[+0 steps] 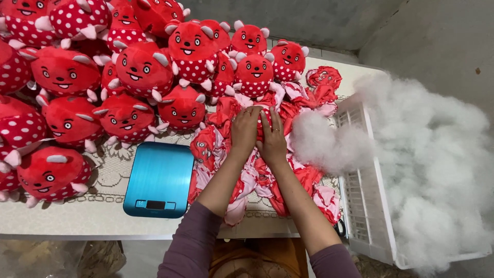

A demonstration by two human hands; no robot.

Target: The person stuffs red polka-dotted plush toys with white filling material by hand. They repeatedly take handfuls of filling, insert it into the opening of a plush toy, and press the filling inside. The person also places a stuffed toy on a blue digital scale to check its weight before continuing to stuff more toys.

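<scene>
both hands [260, 135] press toy skins [267, 180] on lace-covered table [110, 177].

The plush toys [31, 25] at the left are cut off by the edge. The white fluff [437, 170] hides most of the white crate [368, 206], and it runs off the right.

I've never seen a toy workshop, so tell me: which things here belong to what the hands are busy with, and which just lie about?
In use:
- left hand and right hand, both pressing on one unstuffed red toy skin
- pile of flat toy skins
- white stuffing in the white crate

Lying about:
- blue scale
- finished red plush toys
- lace tablecloth
</scene>
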